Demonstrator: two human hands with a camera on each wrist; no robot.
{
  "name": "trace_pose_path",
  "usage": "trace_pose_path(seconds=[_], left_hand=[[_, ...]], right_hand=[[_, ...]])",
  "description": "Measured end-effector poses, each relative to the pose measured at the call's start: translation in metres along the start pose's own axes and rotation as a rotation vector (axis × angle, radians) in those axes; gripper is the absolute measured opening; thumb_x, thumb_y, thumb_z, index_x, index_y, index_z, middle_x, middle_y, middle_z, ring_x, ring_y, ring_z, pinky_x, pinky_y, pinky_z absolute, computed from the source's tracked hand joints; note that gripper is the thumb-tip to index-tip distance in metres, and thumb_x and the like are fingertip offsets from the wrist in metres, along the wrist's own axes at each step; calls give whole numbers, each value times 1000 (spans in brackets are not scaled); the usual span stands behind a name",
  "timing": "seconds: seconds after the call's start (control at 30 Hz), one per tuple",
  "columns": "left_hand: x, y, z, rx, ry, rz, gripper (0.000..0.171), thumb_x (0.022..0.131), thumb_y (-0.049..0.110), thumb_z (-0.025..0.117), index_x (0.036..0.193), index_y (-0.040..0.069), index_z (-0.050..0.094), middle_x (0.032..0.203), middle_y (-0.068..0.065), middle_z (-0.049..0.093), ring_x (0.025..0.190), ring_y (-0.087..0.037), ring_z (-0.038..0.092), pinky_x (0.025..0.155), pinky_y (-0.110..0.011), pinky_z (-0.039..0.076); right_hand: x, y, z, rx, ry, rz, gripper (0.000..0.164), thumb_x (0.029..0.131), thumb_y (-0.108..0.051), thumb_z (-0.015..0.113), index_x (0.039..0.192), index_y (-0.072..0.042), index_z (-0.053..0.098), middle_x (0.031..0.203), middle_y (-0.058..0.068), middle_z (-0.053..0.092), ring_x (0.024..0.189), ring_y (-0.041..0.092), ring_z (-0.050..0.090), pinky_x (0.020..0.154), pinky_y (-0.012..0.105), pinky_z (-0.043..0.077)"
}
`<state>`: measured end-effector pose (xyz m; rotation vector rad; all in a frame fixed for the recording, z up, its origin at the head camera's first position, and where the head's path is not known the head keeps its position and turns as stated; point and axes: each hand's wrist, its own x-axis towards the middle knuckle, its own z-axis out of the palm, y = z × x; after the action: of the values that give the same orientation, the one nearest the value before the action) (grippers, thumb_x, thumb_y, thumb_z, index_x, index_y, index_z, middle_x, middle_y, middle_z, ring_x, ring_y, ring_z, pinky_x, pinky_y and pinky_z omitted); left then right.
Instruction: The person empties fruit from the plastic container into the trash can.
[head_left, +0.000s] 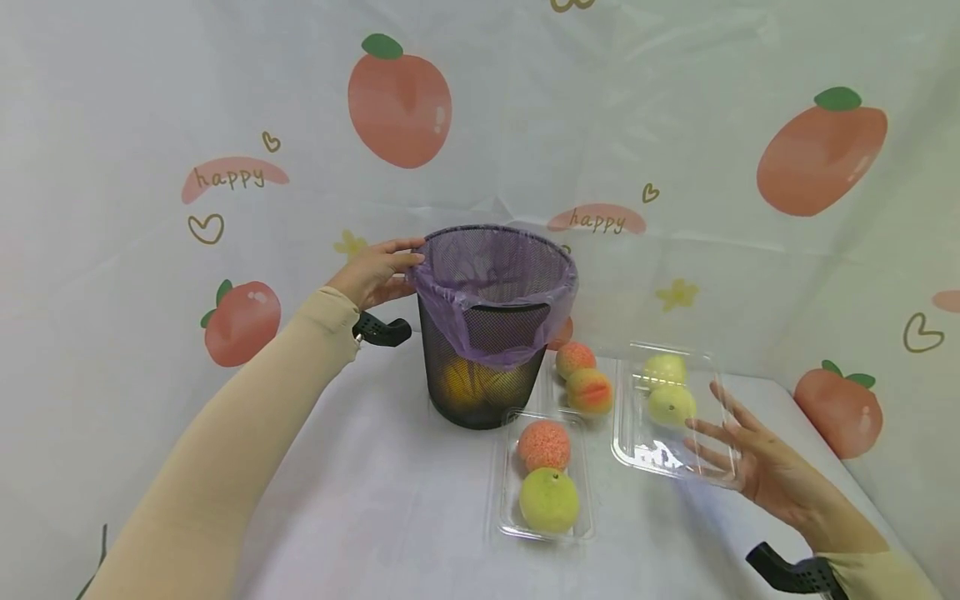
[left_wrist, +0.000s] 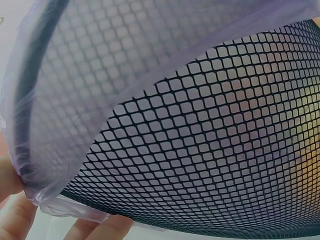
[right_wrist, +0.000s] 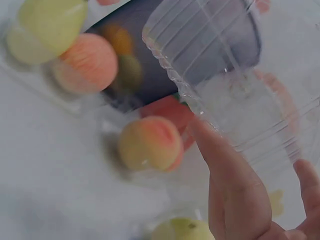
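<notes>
A black mesh wastebasket [head_left: 480, 400] with a purple bag [head_left: 491, 333] folded over its rim stands at the centre. My left hand [head_left: 378, 271] grips the rim on its left side; in the left wrist view, its fingertips [left_wrist: 112, 226] touch the bag and mesh. On the right, my right hand [head_left: 765, 458] holds a clear plastic container [head_left: 637, 454] by its right side, raised off the table. Two pale green fruits [head_left: 671, 406] show through that container. The right wrist view shows the container [right_wrist: 240, 110] bare inside, with the fingers spread against it.
In front of the wastebasket, a clear tray [head_left: 510, 529] holds a pinkish peach [head_left: 544, 446] and a yellow-green fruit [head_left: 549, 500]. Two peaches [head_left: 589, 392] lie just right of the wastebasket. Orange-yellow shapes [head_left: 465, 383] show through its mesh. A fruit-printed sheet [head_left: 487, 183] hangs behind.
</notes>
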<state>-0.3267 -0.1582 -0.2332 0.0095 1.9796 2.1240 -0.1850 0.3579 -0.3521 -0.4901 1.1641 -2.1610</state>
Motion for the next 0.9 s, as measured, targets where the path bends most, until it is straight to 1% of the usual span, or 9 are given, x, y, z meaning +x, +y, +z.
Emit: trace_pose_path(seconds=[0.07,0.17,0.37,0.47,0.57,0.67,0.8,0.9], left_hand=[[0,0,0,9,11,-6,52,101,12,51,150,16,36,111,-3,49,76,-7,61,71,-20,54],[0,0,-1,20,25,-19,52,101,13,52,150,18,38,114,-2,49,79,-7,62,72,-20,54],[0,1,0,22,18,-23,52,101,13,52,150,18,37,115,-3,48,79,-7,62,73,-21,54],[0,1,0,18,9,-18,53,101,13,52,151,18,36,114,-3,48,77,-7,62,73,-21,54],[0,1,-1,14,1,-15,53,101,13,52,151,18,36,115,-4,48,77,-7,62,73,-21,54],[0,1,-1,20,-2,-14,53,101,13,52,151,18,35,116,-4,48,77,-7,63,73,-21,55],[0,1,-1,32,3,-11,53,101,14,52,151,18,35,116,-4,49,77,-7,63,72,-20,55],[0,1,0,35,13,-11,53,100,13,53,151,18,36,116,-3,49,77,-7,63,71,-20,55]], right_hand=[[-6,7,-3,-10,20,44,56,108,-13,14,138,-48,47,134,0,57,124,28,57,102,48,45],[-15,16,-8,16,7,90,58,108,-12,13,138,-48,47,135,0,57,125,27,56,104,48,42],[-30,33,-22,22,-40,125,61,107,-8,10,142,-47,41,139,-4,52,130,23,52,108,47,39],[-37,40,-28,-13,-46,158,63,107,-7,10,143,-50,38,139,-6,51,131,22,50,108,46,39],[-42,44,-33,-40,-22,205,63,107,-8,12,142,-53,39,137,-7,50,131,21,50,108,48,38],[-47,46,-37,-57,29,256,61,108,-10,14,137,-55,44,134,-7,49,130,19,51,108,49,39],[-52,48,-42,-74,91,288,58,108,-12,18,133,-55,48,131,-6,50,126,19,54,107,49,41],[-54,47,-46,-69,115,296,57,109,-13,19,131,-55,51,129,-5,50,125,19,55,106,50,41]])
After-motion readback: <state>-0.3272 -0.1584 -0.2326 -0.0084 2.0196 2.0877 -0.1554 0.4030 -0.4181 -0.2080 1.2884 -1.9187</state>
